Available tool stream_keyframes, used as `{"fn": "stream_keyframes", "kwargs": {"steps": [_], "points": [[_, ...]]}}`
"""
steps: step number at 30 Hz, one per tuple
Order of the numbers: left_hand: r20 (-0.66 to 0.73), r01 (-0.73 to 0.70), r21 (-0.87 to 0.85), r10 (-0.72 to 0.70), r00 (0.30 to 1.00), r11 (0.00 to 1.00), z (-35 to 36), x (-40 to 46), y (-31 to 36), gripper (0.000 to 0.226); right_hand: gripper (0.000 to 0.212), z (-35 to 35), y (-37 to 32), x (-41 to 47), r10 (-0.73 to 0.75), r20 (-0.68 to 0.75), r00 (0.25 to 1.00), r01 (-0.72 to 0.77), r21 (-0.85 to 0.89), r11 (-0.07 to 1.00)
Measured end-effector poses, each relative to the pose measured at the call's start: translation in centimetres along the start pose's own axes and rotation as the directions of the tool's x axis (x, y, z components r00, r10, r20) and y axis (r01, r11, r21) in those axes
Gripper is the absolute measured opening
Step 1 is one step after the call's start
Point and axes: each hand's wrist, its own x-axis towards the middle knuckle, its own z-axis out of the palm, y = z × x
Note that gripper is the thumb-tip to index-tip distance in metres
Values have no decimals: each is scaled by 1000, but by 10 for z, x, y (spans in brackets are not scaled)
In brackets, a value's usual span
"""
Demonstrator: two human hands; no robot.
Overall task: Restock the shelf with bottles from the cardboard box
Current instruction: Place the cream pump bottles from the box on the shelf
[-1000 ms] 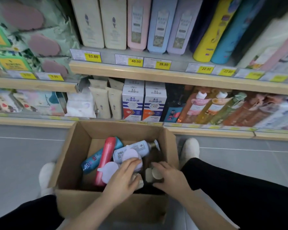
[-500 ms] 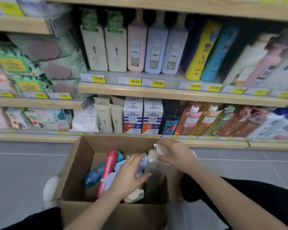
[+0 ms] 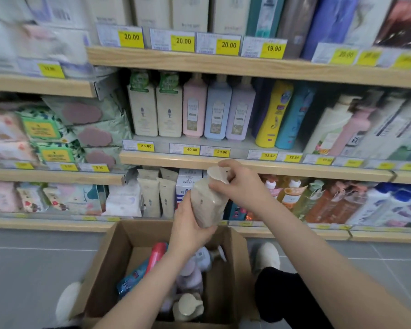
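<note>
A cream bottle [image 3: 205, 201] is held up above the cardboard box [image 3: 100, 269], in front of the lowest shelf. My left hand [image 3: 188, 230] grips its lower body from below. My right hand [image 3: 241, 186] clasps its neck and cap. Inside the box lie a red bottle [image 3: 157, 254], a blue bottle [image 3: 134, 276], lilac bottles [image 3: 195, 267] and another cream bottle [image 3: 188, 307]. On the middle shelf [image 3: 199, 161] stand matching cream bottles [image 3: 156, 112], then pink, blue and lilac ones.
Yellow price tags run along the wooden shelf edges. Wipe packs [image 3: 57, 129] fill the left shelves. Tubes, boxes and orange bottles [image 3: 318, 200] crowd the bottom shelf. My white shoes [image 3: 265, 256] flank the box on the grey tiled floor.
Both hands have lifted the cream bottle out of the box, up to the level of the lowest shelf. My view has tilted upward, showing a higher shelf.
</note>
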Motion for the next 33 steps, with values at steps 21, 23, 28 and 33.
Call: {"fn": "stream_keyframes", "kwargs": {"steps": [21,23,28,33], "points": [[-63,66,-19,-67,996,998,-54,-8,5,50,74,69,-15,-1,52,3,999,-49,370,928],[-17,160,-76,-162,987,984,-71,-20,-19,59,74,79,-6,-12,-9,138,990,-41,357,933],[65,330,-56,-327,943,942,-111,-73,-78,68,61,116,54,-61,-89,407,909,-19,252,967],[116,403,-83,-393,912,911,-128,-112,-110,67,45,166,110,-111,-14,559,829,-71,131,989]]}}
